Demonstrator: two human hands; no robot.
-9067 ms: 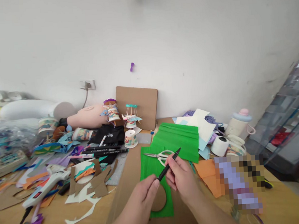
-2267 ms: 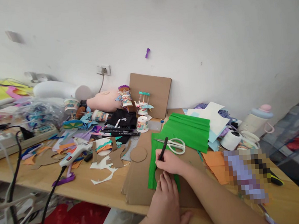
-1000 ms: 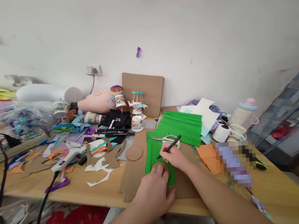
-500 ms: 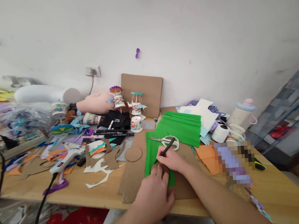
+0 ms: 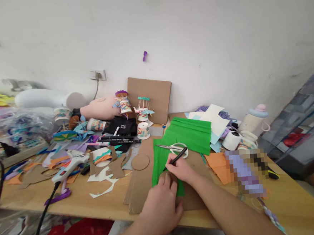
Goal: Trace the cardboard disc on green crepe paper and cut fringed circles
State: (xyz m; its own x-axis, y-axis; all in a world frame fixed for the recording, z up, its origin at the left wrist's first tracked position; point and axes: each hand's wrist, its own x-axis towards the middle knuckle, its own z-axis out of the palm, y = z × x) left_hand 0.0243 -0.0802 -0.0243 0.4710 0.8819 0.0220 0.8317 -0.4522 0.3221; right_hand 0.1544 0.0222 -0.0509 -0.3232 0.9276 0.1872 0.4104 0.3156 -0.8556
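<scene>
Our right hand (image 5: 180, 169) grips one black pen (image 5: 178, 156), fingers pinched round its lower barrel. The pen's long axis runs diagonally: tip down-left on the green paper (image 5: 160, 161), cap end up-right over the scissors (image 5: 174, 148). Our left hand (image 5: 161, 206) lies flat, fingers spread narrow, pressing one cardboard disc (image 5: 164, 175) onto the same green sheet; the pen tip sits right at the disc's upper edge. We count two cardboard discs: the one under the left hand, and a second disc (image 5: 140, 161) lying loose just left of the green paper. One pair of white-handled scissors lies on the green sheet, blades pointing left. Under it all is one brown cardboard sheet (image 5: 138, 190) on the wooden surface (image 5: 104, 203). Further left lies one glue gun (image 5: 69, 166).
</scene>
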